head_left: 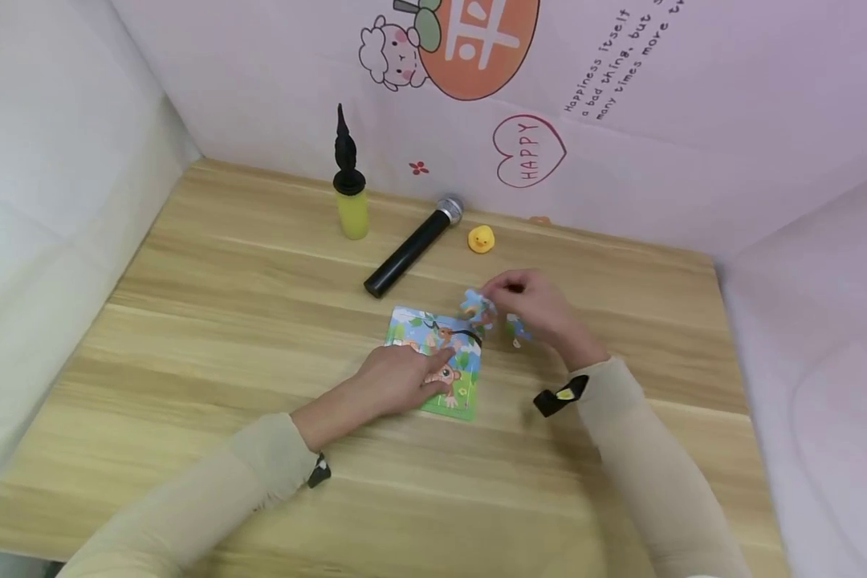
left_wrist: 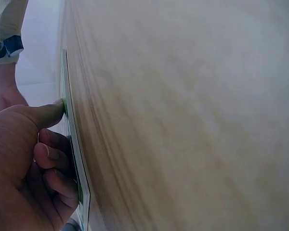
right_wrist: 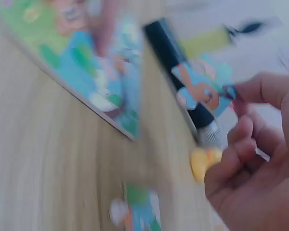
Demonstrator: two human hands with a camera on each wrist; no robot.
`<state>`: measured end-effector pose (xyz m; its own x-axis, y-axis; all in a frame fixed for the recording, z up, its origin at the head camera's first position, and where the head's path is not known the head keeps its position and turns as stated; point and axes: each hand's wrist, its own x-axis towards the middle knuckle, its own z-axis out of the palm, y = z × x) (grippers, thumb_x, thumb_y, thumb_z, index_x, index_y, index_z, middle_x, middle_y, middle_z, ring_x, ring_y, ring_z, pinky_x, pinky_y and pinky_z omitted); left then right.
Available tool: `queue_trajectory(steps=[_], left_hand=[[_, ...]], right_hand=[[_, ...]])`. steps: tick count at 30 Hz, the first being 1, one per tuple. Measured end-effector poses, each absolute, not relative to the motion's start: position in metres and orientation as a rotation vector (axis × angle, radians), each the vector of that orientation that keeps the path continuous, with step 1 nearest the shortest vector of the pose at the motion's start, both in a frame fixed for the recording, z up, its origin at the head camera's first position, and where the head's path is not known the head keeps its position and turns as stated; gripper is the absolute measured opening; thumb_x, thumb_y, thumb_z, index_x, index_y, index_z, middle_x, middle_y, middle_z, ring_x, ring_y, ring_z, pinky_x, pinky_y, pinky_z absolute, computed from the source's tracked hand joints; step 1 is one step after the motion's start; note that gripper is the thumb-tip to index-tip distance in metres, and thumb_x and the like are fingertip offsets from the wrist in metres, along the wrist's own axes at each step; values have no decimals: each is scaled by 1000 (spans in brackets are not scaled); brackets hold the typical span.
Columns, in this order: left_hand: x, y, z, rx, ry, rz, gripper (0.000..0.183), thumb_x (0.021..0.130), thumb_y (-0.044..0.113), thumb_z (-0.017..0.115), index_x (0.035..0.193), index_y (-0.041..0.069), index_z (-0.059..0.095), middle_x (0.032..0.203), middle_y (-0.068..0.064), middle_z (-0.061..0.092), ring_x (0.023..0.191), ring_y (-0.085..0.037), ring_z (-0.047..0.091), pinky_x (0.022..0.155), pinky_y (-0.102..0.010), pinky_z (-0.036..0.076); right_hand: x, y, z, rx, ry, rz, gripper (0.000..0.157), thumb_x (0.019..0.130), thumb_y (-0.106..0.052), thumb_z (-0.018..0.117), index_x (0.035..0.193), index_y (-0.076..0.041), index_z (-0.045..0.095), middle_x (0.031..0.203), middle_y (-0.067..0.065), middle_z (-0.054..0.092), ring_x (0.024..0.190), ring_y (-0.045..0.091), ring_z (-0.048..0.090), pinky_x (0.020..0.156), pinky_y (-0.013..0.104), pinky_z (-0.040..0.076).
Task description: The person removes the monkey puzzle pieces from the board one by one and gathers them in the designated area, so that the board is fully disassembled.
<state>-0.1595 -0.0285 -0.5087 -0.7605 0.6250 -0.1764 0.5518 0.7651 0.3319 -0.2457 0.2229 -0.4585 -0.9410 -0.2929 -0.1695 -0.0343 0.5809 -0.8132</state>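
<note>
A square jigsaw puzzle (head_left: 470, 361) with a bright cartoon picture in blue and green lies on the table. My left hand (head_left: 397, 379) rests on its lower left part, index finger and thumb extended over the picture, the other fingers bent in the left wrist view. Between thumb and fingertips, my right hand (head_left: 533, 309) pinches a blue jigsaw piece (right_wrist: 202, 91) with a brown figure on it. The piece is held up by the puzzle's upper right corner. Under the right hand, a second loose jigsaw piece (head_left: 517, 327) lies on the tabletop, partly covered in the head view.
Behind the puzzle, a black microphone (head_left: 410, 253) lies slantwise on the wooden table (head_left: 260, 353). A small yellow rubber duck (head_left: 481, 239) sits right of its silver head. To the left stands a yellow hand pump (head_left: 352, 210) with a black top, near the printed backdrop (head_left: 274, 88).
</note>
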Motion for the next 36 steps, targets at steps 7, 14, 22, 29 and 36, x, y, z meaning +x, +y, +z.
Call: queue_trajectory(steps=[7, 14, 22, 29, 36], left_hand=[[-161, -28, -509, 906, 2660, 438, 63, 100, 56, 57, 154, 27, 47, 49, 6, 48, 50, -10, 43, 42, -31, 34], [-160, -30, -508, 884, 2665, 435, 63, 99, 58, 57, 154, 29, 46, 51, 7, 47, 53, -11, 47, 43, -32, 36], [-163, -25, -508, 920, 2670, 443, 63, 99, 56, 58, 153, 27, 48, 62, 6, 59, 59, -11, 56, 43, -32, 39], [-162, -22, -507, 911, 2661, 463, 62, 99, 55, 60, 153, 27, 49, 53, 8, 50, 55, -10, 51, 44, -33, 38], [-161, -25, -505, 886, 2663, 476, 62, 98, 54, 61, 152, 27, 50, 52, 8, 49, 55, -11, 51, 45, -34, 38]], right_hand=[[-225, 293, -460, 426, 2362, -1567, 41, 96, -33, 70, 116, 2, 70, 96, -1, 54, 74, 14, 43, 66, 31, 42], [-201, 315, -480, 660, 2426, -1529, 43, 94, -34, 70, 119, 2, 71, 115, 4, 60, 98, 17, 51, 79, 31, 46], [-197, 306, -496, 588, 2789, -1263, 28, 91, -30, 69, 99, -5, 80, 87, 6, 72, 75, 16, 58, 60, 26, 47], [-194, 307, -506, 592, 2921, -1186, 24, 88, -22, 65, 93, -4, 80, 78, 3, 70, 69, 15, 57, 57, 24, 43], [-193, 306, -509, 538, 2972, -1113, 25, 91, -24, 65, 93, -3, 79, 80, 7, 71, 69, 19, 58, 56, 26, 44]])
